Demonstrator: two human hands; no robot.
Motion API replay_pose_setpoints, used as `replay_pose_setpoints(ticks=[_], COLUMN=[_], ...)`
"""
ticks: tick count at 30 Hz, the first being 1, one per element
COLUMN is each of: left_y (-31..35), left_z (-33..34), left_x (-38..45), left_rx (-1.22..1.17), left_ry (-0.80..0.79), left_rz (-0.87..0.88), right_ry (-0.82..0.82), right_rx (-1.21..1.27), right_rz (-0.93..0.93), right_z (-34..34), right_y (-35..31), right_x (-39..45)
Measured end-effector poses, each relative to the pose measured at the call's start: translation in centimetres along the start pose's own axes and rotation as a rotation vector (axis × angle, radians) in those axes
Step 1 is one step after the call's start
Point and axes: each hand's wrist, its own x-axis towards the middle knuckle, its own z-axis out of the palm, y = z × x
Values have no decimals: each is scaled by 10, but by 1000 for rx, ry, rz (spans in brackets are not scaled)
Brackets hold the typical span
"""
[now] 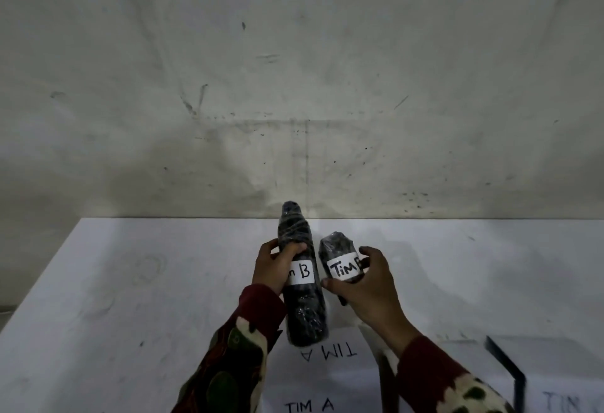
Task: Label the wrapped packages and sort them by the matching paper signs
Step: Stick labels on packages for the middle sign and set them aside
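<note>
We are at sorting: the left hand [273, 265] grips the tall package [302, 285], the right hand [362, 285] the short package [338, 257]. Both labels seem to read Tim B, so next they should go past the TIM A sign [327, 352], probably to the sign at right [565, 401].

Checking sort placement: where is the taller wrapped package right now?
Head view, centre: the taller wrapped package is gripped by the left hand, beside the shorter package, above the TIM A sign.

A tall black wrapped package [302, 278], labelled with a B, is gripped by the left hand [273, 263] above the white surface [130, 281]. Just to its right, a shorter wrapped package [338, 257] labelled "TIM" is held by the right hand [366, 285]. A "TIM A" paper sign [327, 380] lies near, below them.
</note>
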Motion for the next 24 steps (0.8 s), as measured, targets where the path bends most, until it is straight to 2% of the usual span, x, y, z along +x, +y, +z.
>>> replay_pose_setpoints(ticks=[6, 12, 19, 24], left_y=[-2, 0, -12, -25], left_z=[12, 37, 86, 122], left_x=[-12, -11, 9, 26], left_rx=[18, 36, 101, 201], left_ry=[-20, -58, -137, -168], left_rz=[26, 47, -16, -23], right_ry=[93, 124, 162, 164], right_rx=[-116, -79, 9, -55], right_rz=[-61, -88, 29, 122], right_z=[-18, -39, -71, -89], right_y=[-2, -1, 18, 31], right_x=[-11, -3, 34, 63])
